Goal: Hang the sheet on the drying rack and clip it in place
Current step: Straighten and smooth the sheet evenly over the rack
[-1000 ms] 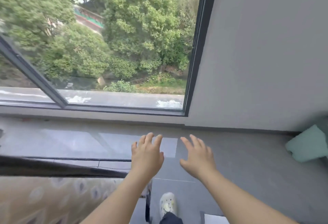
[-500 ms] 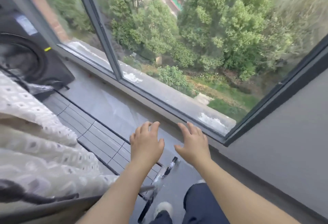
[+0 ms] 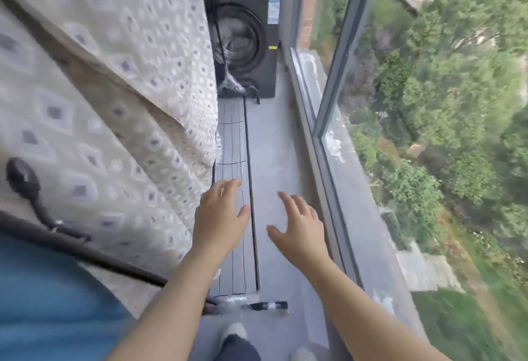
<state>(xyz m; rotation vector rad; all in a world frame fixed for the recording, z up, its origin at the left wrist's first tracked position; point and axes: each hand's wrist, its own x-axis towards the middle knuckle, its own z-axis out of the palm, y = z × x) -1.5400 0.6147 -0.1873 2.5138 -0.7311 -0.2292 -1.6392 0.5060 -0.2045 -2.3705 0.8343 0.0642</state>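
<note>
A cream sheet (image 3: pixel 114 97) with a small diamond pattern hangs over the black drying rack (image 3: pixel 253 217) and fills the left of the view. A black clip (image 3: pixel 24 180) sits on the sheet at the far left, on a dark rack bar. My left hand (image 3: pixel 220 223) hovers with fingers spread just right of the sheet's hanging edge, above the rack's thin lower wires. My right hand (image 3: pixel 300 232) is held out beside it, fingers spread, over the grey floor. Neither hand holds anything.
A dark front-loading washing machine (image 3: pixel 245 32) stands at the far end of the narrow balcony. A large window (image 3: pixel 337 80) runs along the right, with trees outside. A blue cloth (image 3: pixel 43 303) fills the lower left. My shoes show at the bottom.
My view has swung left, from the window and wall to along the balcony; the sheet, rack and washing machine now fill the view. Both hands stay spread and hold nothing.
</note>
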